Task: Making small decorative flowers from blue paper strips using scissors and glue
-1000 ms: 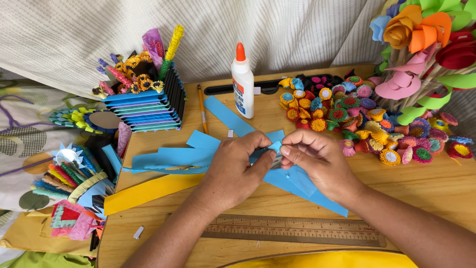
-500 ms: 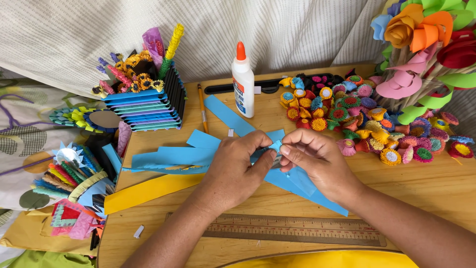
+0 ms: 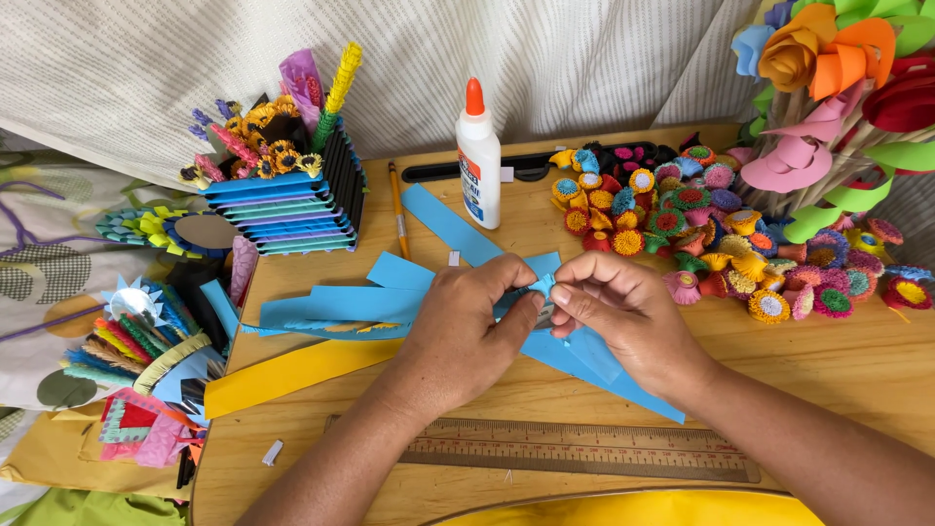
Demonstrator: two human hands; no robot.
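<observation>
My left hand (image 3: pixel 466 331) and my right hand (image 3: pixel 623 312) meet over the wooden table (image 3: pixel 857 370), fingertips pinched together on a small rolled piece of blue paper (image 3: pixel 542 284). Under and around both hands lie several blue paper strips (image 3: pixel 331 307), one long strip (image 3: pixel 440 219) running diagonally beneath my wrists. A yellow paper strip (image 3: pixel 287 375) lies left of my left forearm. A wooden ruler (image 3: pixel 584 448) lies just in front of my forearms.
A white glue bottle (image 3: pixel 479 161) with an orange cap stands behind the hands, a pencil (image 3: pixel 397 209) to its left. A heap of small colourful paper flowers (image 3: pixel 721 234) fills the right side. A striped paper holder (image 3: pixel 287 209) and paper crafts sit at left. Large paper flowers (image 3: pixel 828 88) rise at top right.
My fingers have shifted slightly on the small blue paper piece; both hands stay in the same place.
</observation>
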